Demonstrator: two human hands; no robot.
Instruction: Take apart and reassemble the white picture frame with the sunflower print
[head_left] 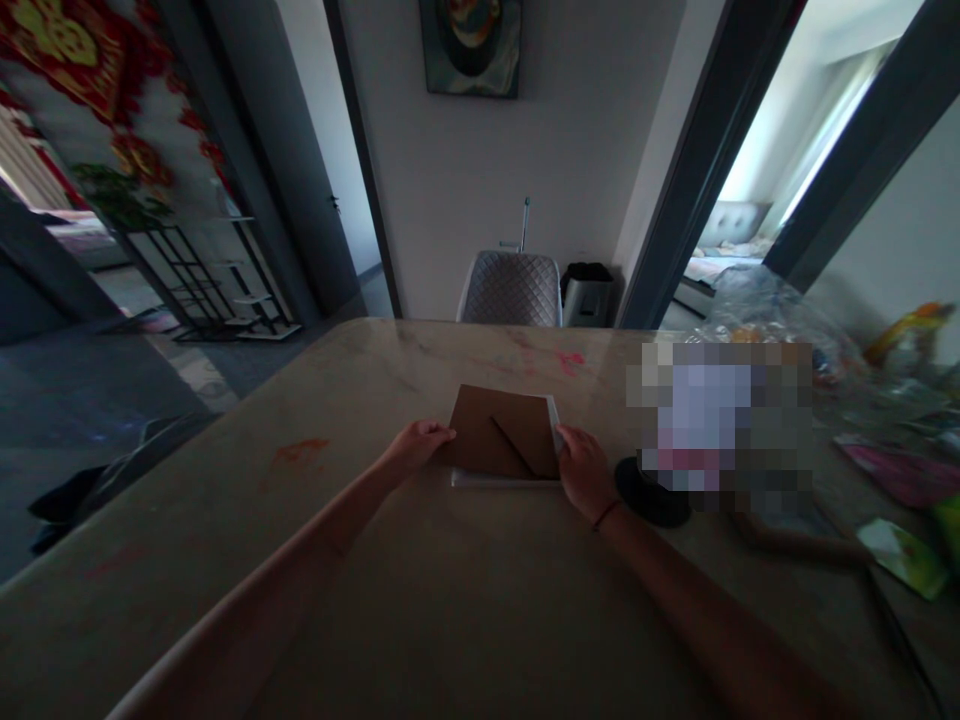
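A brown backing board (487, 425) with a thin dark diagonal strip on its face lies over a pale frame-like piece (506, 481), whose edges show along the bottom and right. It looks like the back of a picture frame. My left hand (420, 443) pinches the board's left edge between thumb and fingers. At the right edge, my right hand (583, 468) is closed around the side where board and pale piece meet. Whether it grips one or both I cannot tell. The board sits slightly askew on the pale piece.
Right of my hand stands a round black base (654, 492), its upper part blurred out. Beyond are clear plastic wrapping (780, 310), a brown-edged frame (806, 540) and a green packet (904, 555). A quilted chair (511, 288) stands behind the table's (360, 360) far edge.
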